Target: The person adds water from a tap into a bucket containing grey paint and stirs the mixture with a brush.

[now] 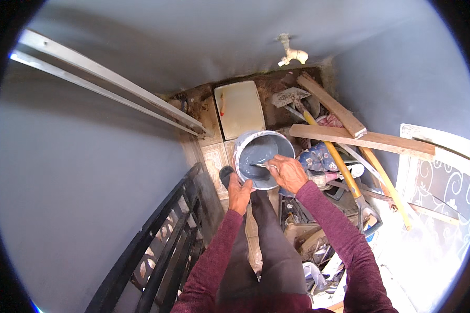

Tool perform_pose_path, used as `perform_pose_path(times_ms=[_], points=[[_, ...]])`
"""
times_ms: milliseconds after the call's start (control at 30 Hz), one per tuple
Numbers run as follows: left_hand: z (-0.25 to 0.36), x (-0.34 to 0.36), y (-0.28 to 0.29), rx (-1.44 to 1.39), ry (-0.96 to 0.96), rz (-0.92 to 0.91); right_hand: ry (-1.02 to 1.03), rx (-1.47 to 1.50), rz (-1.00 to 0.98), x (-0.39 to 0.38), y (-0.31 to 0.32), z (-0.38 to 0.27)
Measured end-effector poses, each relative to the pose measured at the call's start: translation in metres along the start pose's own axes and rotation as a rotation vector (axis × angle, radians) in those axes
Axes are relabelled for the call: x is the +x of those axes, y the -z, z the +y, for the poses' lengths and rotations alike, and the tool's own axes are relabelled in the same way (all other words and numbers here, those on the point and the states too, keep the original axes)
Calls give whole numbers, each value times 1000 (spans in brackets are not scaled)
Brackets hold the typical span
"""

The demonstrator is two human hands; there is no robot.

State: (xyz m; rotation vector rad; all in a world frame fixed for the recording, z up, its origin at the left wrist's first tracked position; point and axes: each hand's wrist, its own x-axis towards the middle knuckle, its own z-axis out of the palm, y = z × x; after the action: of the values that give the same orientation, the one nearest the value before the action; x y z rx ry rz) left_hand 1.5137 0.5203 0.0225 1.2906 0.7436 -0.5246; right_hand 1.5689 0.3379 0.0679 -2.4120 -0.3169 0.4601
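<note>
A round bucket (239, 148) with a pale, paint-smeared rim holds grey-blue paint (261, 148). At its near left edge my left hand (240, 194) grips the rim, thumb and fingers on either side of the wall. Over the right part of the opening, my right hand (288, 173) is closed around what looks like a paintbrush (260, 165). Its dark tip points left into the bucket, over or in the paint; the handle is hidden in my fingers.
A yellow-shafted shovel (340, 164) and wooden planks (363, 141) lean over clutter at right. A white panel (240, 109) lies beyond the bucket, below a wall tap (293, 53). Metal rails (115, 83) and a black slatted frame (162, 235) stand left.
</note>
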Motion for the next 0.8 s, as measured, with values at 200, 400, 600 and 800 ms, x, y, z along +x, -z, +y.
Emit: perform_pose_path(times_ms=[200, 400, 600, 800], points=[[29, -52, -1, 14, -42, -83, -1, -70, 180, -17, 62, -37], [57, -90, -4, 86, -28, -154, -4, -251, -64, -61, 95, -70], [81, -132, -14, 76, -12, -175, -28, 51, 122, -92, 107, -93], [90, -165, -12, 57, -53, -170, -8, -137, 336, -112, 128, -105]])
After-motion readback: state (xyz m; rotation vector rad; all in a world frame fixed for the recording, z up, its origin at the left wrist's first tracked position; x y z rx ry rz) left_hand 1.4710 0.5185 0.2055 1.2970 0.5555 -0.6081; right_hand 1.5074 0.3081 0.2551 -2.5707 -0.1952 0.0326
